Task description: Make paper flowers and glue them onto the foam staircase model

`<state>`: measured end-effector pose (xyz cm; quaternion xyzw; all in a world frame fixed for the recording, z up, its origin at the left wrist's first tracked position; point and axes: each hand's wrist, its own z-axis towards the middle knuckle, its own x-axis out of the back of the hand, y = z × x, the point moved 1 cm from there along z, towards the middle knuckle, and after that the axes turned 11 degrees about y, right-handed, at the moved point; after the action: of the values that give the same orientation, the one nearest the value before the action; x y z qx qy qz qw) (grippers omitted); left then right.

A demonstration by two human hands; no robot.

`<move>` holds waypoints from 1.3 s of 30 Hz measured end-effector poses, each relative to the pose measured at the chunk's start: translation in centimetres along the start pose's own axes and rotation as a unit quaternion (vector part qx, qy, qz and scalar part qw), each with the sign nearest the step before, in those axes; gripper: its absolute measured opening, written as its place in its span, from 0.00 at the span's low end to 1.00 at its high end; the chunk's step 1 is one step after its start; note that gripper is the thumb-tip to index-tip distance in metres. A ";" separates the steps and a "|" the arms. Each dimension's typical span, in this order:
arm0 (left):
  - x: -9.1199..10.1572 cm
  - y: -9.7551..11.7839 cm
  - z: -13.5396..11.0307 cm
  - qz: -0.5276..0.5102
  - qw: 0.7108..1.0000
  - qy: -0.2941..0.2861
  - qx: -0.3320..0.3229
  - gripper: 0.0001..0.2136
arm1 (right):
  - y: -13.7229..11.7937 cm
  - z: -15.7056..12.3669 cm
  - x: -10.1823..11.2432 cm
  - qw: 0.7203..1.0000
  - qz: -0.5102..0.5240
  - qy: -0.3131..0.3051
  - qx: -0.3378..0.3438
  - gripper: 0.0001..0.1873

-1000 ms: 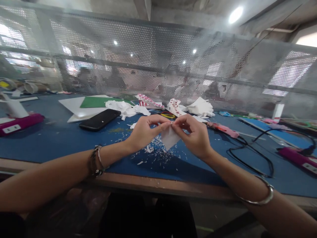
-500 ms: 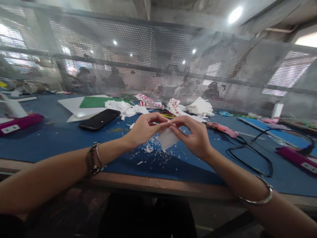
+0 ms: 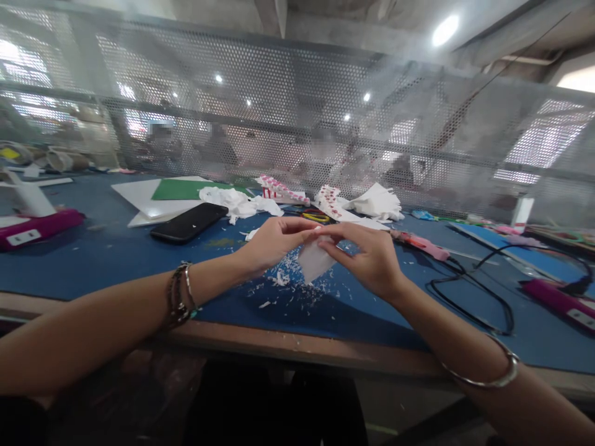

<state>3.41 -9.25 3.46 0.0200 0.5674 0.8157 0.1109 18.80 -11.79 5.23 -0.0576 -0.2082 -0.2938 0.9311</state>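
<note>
Above the blue tabletop [image 3: 223,279] both hands meet at a small piece of thin white paper [image 3: 313,262], which hangs down between them. My left hand [image 3: 274,244] pinches its top edge between thumb and forefinger. From the other side my right hand [image 3: 365,257] pinches the same paper, its fingertips touching those of the left. What exactly lies at the fingertips is too small to make out. White paper scraps [image 3: 281,279] are strewn on the table beneath the hands.
Behind my left hand lie a black phone [image 3: 190,223], a green sheet [image 3: 186,189] and crumpled white paper [image 3: 232,201]. Yellow-handled scissors [image 3: 317,216] sit behind the hands. At right are a pink corded tool [image 3: 423,244], its black cable [image 3: 465,306] and a magenta power strip [image 3: 558,303].
The fingers of my right hand have shifted slightly and lie flatter over the top of the paper. Both hands still hold it in nearly the same place.
</note>
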 end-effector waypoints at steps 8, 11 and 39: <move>0.0 -0.5 0.4 -0.056 0.997 -0.008 0.056 0.04 | 0.1 0.2 0.4 1.000 0.007 -0.007 0.005 0.07; 0.0 -0.5 0.4 -0.073 0.995 -0.016 0.063 0.04 | 0.1 0.0 0.4 0.998 -0.016 0.009 0.059 0.07; 0.6 0.4 0.8 0.117 0.988 -0.045 -0.094 0.04 | 0.3 0.0 0.4 0.998 0.005 -0.056 -0.042 0.05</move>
<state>2.91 -8.57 4.10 0.1121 0.4764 0.8711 0.0413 19.24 -11.72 5.40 -0.1143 -0.2471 -0.2939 0.9162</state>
